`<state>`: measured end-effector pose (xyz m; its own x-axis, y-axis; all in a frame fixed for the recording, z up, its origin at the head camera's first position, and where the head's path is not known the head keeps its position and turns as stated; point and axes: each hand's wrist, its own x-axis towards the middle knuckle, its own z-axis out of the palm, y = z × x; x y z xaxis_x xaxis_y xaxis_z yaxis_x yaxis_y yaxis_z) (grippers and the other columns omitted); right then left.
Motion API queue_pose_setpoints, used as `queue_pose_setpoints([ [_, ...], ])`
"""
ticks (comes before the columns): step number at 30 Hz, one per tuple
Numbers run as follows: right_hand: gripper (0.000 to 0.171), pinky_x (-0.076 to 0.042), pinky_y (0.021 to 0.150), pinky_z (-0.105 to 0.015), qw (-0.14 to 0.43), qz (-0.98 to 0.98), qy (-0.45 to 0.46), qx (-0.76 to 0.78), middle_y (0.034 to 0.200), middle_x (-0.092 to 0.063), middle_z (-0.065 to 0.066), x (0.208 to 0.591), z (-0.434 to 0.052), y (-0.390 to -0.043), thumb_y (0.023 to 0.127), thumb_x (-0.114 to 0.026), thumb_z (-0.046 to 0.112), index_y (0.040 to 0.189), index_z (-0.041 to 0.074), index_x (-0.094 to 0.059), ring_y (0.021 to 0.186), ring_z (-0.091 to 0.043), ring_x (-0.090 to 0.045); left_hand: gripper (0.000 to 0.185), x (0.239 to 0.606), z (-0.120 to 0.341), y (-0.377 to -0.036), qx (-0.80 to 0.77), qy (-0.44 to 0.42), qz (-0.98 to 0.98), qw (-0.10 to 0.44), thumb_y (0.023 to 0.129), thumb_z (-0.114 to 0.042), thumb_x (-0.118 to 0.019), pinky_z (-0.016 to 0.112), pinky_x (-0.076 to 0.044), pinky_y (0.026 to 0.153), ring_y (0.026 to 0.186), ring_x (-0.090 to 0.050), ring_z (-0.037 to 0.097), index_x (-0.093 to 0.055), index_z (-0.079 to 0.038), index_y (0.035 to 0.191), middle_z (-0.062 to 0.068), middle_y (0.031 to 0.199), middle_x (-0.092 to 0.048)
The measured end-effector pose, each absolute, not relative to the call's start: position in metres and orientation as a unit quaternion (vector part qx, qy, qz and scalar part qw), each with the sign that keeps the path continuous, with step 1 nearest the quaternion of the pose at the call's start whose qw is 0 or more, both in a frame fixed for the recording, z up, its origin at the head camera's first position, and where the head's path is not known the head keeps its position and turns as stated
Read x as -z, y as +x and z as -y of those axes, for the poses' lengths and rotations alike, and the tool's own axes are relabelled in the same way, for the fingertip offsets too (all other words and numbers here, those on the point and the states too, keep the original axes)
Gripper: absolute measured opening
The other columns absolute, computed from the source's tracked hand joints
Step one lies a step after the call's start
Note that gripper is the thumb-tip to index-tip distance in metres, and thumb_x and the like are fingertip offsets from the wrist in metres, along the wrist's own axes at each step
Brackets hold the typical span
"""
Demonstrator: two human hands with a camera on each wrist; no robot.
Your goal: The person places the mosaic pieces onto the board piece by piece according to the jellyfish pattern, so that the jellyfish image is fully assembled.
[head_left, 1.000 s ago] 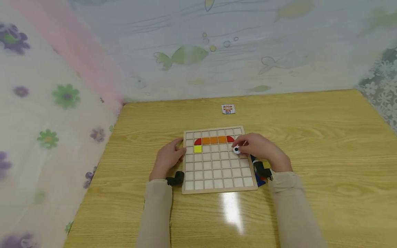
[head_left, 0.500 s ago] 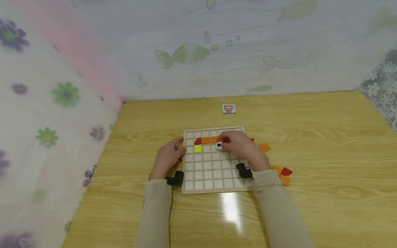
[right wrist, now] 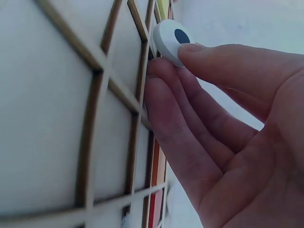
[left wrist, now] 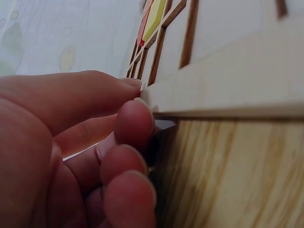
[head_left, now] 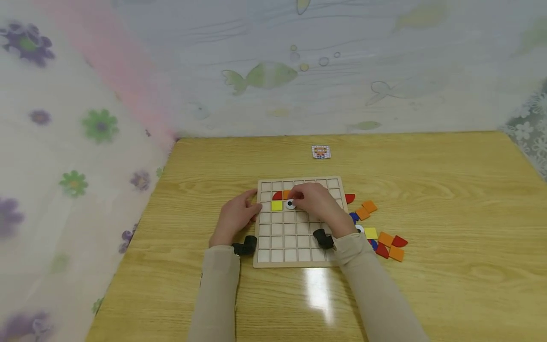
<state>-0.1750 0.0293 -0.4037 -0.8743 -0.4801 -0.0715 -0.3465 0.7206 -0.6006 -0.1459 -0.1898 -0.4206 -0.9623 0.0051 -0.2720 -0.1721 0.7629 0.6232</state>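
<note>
Meanwhile, right hand (head_left: 317, 202) pinched disc (head_left: 290, 204); left hand (head_left: 235, 214) gripped board (head_left: 290, 242) by its edge.
Only the head view showed loose tiles (head_left: 396, 253), table (head_left: 470, 213) stretching wide beyond.

Long beige sleeves (head_left: 218, 289), black elbow-shaped wrist cameras (head_left: 245, 245) at both cuffs (head_left: 349, 244)
</note>
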Motion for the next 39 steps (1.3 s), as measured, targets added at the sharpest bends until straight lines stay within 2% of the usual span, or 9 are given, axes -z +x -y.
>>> queue_pose_setpoints([
  [13, 0.014, -0.043, 0.069, -0.031, 0.094, -0.931, -0.215, 0.281, 0.086, -0.059, 0.001, 0.407, -0.021, -0.172, 0.083, -0.061, 0.014, 0.094, 0.016, -0.069, 0.078, -0.014, -0.052, 0.052, 0.416, 0.188, -0.145, -0.321, -0.044, -0.937, 0.132, 0.087, -0.031, -0.053, 0.028, -0.04, 0.057, 0.055, -0.054, 0.012, -0.039, -0.024, 0.136, -0.003, 0.065, -0.059],
  [22, 0.014, -0.043, 0.069, -0.031, 0.095, -0.931, -0.209, 0.285, 0.085, -0.059, 0.001, 0.407, -0.021, -0.171, 0.083, -0.061, 0.015, 0.095, 0.015, -0.068, 0.078, -0.014, -0.053, 0.052, 0.418, 0.188, -0.146, -0.323, -0.049, -0.936, 0.134, 0.087, -0.032, -0.054, 0.028, -0.04, 0.056, 0.055, -0.054, 0.013, -0.038, -0.024, 0.136, -0.003, 0.067, -0.059],
  [28, 0.017, -0.041, 0.07, -0.03, 0.109, -0.922, -0.21, 0.307, 0.085, -0.058, 0.003, 0.403, -0.03, -0.171, 0.086, -0.057, 0.02, 0.1, 0.015, -0.066, 0.076, -0.014, -0.05, 0.052, 0.421, 0.188, -0.147, -0.332, -0.047, -0.933, 0.132, 0.086, -0.033, -0.054, 0.028, -0.041, 0.054, 0.054, -0.054, 0.014, -0.039, -0.025, 0.135, -0.002, 0.066, -0.059],
  [39, 0.019, -0.041, 0.073, -0.033, 0.09, -0.924, -0.206, 0.31, 0.087, -0.059, 0.002, 0.396, -0.059, -0.158, 0.087, -0.056, 0.022, 0.102, 0.014, -0.065, 0.078, -0.016, -0.05, 0.052, 0.42, 0.188, -0.146, -0.336, -0.048, -0.932, 0.13, 0.086, -0.03, -0.055, 0.028, -0.041, 0.053, 0.054, -0.054, 0.013, -0.04, -0.023, 0.135, -0.002, 0.066, -0.059],
])
